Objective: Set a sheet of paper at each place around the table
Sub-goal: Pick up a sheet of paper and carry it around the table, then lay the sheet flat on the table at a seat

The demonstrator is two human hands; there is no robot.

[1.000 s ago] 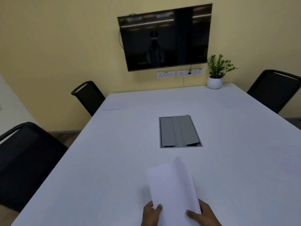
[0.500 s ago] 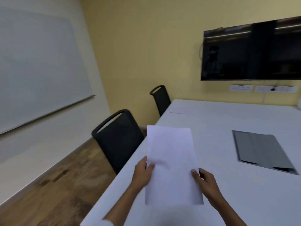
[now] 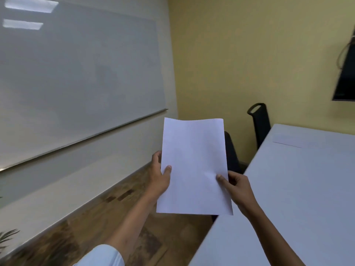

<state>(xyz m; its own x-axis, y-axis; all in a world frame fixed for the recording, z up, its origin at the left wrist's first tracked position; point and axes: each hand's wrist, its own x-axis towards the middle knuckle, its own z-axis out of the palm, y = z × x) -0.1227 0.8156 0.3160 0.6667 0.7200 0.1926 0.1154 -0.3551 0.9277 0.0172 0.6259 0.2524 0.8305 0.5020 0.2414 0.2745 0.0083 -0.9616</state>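
I hold a white sheet of paper [image 3: 194, 166] upright in front of me, off the left edge of the white table [image 3: 299, 189]. My left hand [image 3: 159, 173] grips its left edge and my right hand [image 3: 236, 187] grips its lower right edge, thumbs on the front. Another sheet of paper [image 3: 288, 140] lies flat on the table at its far left place. The held paper hides most of the near black chair [image 3: 231, 154].
A second black chair [image 3: 260, 121] stands at the table's far left corner by the yellow wall. A large whiteboard [image 3: 76, 73] covers the left wall. Wooden floor [image 3: 96, 217] runs between that wall and the table. A wall screen's edge [image 3: 345, 73] shows at right.
The view has swung left, away from the table's middle toward the whiteboard wall. The sheet has risen from low over the table to upright, now off the table's left edge, still in both hands.
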